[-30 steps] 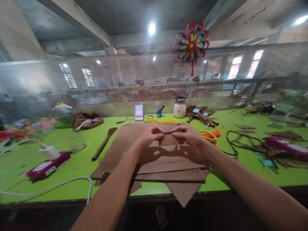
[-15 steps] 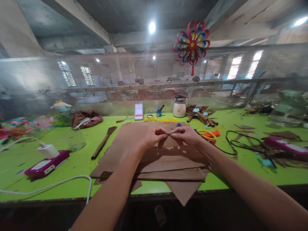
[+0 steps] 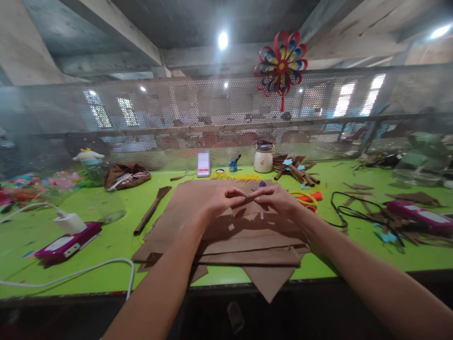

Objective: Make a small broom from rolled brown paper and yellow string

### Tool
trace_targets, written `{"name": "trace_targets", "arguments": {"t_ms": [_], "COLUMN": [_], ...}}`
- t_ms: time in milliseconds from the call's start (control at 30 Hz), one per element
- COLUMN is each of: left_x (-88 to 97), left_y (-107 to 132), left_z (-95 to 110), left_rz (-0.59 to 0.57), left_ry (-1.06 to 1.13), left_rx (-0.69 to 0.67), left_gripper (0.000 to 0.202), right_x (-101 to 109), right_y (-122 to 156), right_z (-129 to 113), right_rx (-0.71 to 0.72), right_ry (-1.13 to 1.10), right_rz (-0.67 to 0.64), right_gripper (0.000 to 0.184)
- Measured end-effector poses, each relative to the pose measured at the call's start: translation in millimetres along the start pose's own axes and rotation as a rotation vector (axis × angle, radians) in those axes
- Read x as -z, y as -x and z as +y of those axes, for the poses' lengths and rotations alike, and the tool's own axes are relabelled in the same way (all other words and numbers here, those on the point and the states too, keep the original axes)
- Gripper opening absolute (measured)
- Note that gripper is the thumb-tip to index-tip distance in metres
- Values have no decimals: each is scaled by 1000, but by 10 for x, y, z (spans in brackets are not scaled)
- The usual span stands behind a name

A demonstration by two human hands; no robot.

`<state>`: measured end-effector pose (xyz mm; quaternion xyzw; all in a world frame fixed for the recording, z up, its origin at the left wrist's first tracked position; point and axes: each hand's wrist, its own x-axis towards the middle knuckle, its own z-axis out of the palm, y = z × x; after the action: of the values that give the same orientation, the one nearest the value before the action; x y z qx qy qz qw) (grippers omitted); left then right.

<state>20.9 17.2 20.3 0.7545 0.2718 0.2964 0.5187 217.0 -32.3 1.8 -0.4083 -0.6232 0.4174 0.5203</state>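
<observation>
My left hand (image 3: 222, 201) and my right hand (image 3: 276, 199) meet over the stack of brown paper sheets (image 3: 191, 203), fingertips almost touching. Between them is a small piece of brown paper (image 3: 248, 208), its upper edge pinched by the thumb and fingers of each hand. Its lower part hangs down and blends with the sheets behind. Small pale scraps lie on the stack below. A loose sheet corner (image 3: 271, 282) sticks out over the table's front edge.
A rolled brown paper tube (image 3: 152, 211) lies left of the stack. Behind stand a phone (image 3: 204, 164), a blue bottle (image 3: 232, 165) and a lidded jar (image 3: 264, 157). Purple power strips (image 3: 69, 243) with cables lie on the green table (image 3: 170, 278); paper rolls (image 3: 299, 172) rest at right.
Both hands stay nearly in place. The fingers of my right hand have shifted slightly along the paper, and more of the piece shows beneath the fingertips.
</observation>
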Motion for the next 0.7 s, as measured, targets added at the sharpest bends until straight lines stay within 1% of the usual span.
{"name": "trace_targets", "arguments": {"t_ms": [133,200,267,333,400,500,600,700], "left_x": [21,18,13,13,19,27,22,10], "left_y": [-8,0,12,22,24,17,15,15], "left_z": [-24,-35,-39,-39,-43,-54,-55,-43], "left_rz": [-8,-35,-96,-125,-112,-104,-113,-111], "left_ry": [45,22,-3,-32,-59,-79,-65,-38], "left_rx": [106,128,96,42,26,51,52,72], "left_gripper": [38,39,39,39,37,37,36,36], "right_x": [-16,-23,-23,-16,-7,-6,-19,-16], "right_y": [-2,-6,-12,-19,-27,-32,-29,-27], "right_z": [26,40,51,58,63,64,63,83], "right_rx": [6,13,21,28,33,27,13,34], "right_ry": [-19,-4,19,64,120,170,164,151], "right_rz": [-7,-8,-16,-28,-45,-56,-52,-72], "right_gripper": [26,26,27,28,29,32,37,41]}}
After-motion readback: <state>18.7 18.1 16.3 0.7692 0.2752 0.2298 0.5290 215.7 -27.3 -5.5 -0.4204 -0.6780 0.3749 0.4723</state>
